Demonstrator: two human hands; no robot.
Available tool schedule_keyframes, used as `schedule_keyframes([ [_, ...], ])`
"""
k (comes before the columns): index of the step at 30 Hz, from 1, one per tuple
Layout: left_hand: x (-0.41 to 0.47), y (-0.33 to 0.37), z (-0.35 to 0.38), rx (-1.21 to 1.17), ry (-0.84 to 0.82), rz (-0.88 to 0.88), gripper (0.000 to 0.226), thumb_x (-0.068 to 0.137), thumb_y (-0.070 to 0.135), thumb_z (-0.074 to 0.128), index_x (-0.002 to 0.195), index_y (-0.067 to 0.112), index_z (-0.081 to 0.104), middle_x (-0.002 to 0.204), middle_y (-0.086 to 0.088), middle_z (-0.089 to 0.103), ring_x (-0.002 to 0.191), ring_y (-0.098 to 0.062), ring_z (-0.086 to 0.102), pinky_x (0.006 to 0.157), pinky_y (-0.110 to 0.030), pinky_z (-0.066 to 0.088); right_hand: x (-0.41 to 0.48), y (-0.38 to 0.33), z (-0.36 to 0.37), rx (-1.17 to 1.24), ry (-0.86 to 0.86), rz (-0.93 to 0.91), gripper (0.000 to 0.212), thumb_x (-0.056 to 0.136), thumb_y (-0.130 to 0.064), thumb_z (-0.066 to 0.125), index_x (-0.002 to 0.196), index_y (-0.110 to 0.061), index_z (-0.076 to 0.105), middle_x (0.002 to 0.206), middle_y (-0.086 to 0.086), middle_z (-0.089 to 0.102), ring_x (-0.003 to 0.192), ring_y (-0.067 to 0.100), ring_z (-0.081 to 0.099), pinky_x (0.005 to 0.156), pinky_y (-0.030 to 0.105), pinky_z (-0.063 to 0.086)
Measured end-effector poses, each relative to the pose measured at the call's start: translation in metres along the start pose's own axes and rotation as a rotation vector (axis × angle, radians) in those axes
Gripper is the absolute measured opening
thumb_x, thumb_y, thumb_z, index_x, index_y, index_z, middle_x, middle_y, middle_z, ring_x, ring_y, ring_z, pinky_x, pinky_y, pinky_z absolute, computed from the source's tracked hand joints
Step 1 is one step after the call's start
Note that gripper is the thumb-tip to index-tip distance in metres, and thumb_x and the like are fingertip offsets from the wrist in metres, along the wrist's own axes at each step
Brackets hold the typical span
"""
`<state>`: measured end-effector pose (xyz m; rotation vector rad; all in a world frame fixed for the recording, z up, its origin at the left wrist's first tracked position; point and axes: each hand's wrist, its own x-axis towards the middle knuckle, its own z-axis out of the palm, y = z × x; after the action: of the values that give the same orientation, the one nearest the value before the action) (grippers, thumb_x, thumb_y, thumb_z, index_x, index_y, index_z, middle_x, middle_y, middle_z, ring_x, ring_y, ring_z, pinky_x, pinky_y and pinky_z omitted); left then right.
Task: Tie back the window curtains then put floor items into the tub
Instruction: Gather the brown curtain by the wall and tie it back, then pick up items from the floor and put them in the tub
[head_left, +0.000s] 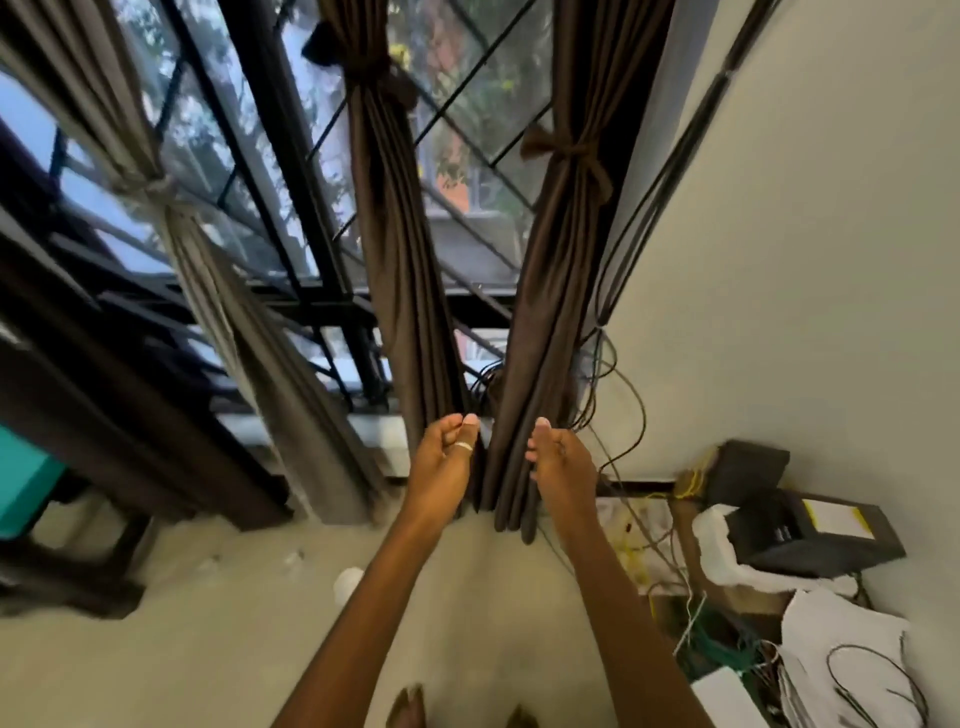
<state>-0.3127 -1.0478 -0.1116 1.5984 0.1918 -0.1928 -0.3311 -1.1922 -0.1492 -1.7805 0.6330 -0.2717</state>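
While two tied dark-brown fabric curtains (395, 234) hang ahead | your left hand (447, 460) loosely curled, empty | your right hand (561, 465) likewise

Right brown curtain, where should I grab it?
Grip the right brown curtain just below its bow, coming from the room side: the tie bunches the folds into a narrow bundle, and the window bars sit behind.

The brown curtains (395, 260) are soft cloth with a faint shine, the grey curtain (208, 270) is duller cloth, the bars (332, 312) are black metal, the glass (493, 104) is shiny, and the wall (805, 234) is smooth and matt.
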Motion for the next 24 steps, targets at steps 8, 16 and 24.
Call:
schedule_keyframes([
  [8,-0.020,-0.056,-0.042,0.035,0.101,-0.275,0.030,0.100,0.048,0.050,0.087,0.023,0.061,0.088,-0.001,0.066,0.082,-0.015,0.059,0.078,-0.034,0.049,-0.053,0.034,0.058,0.046,-0.258,0.186,0.041,0.097,-0.054,0.051,0.080,-0.021,0.067,0.080,-0.001,0.072,0.083,0.021,0.071,0.085,0.051,0.057],
  [16,-0.063,-0.119,-0.094,-0.093,0.256,-0.551,0.027,0.102,0.037,0.050,0.114,0.015,0.063,0.106,-0.001,0.069,0.098,-0.016,0.064,0.092,-0.038,0.051,-0.096,0.085,0.098,-0.027,-0.320,0.293,0.049,0.090,-0.065,0.045,0.069,-0.023,0.060,0.068,-0.003,0.063,0.072,0.023,0.063,0.079,0.052,0.056],
  [24,-0.083,-0.157,-0.190,-0.071,0.277,-0.597,0.018,0.101,0.023,0.050,0.106,0.014,0.065,0.091,0.000,0.069,0.084,-0.016,0.062,0.070,-0.029,0.049,-0.179,0.090,0.164,-0.130,-0.429,0.377,0.036,0.099,-0.050,0.049,0.077,-0.023,0.057,0.082,0.007,0.068,0.076,0.026,0.065,0.076,0.044,0.057],
])
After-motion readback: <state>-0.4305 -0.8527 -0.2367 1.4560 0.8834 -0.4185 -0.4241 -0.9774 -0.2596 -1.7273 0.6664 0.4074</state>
